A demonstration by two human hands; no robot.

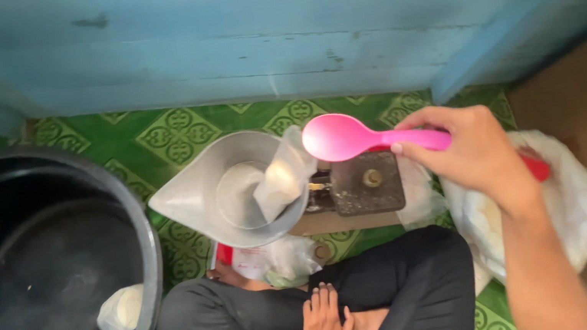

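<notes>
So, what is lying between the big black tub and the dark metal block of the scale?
In the head view, a metal scale pan holding a small clear bag of white powder lies between the black tub and the dark metal block.

Green patterned floor mat [173,140] carries black tub [46,272], balance scale [359,186], white bag [570,201]

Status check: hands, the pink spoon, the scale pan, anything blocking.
Right hand grips pink spoon, raised beside scale pan. Left hand flat on crossed leg, empty. Small filled bag sits in pan. Nothing between spoon and pan.
</notes>
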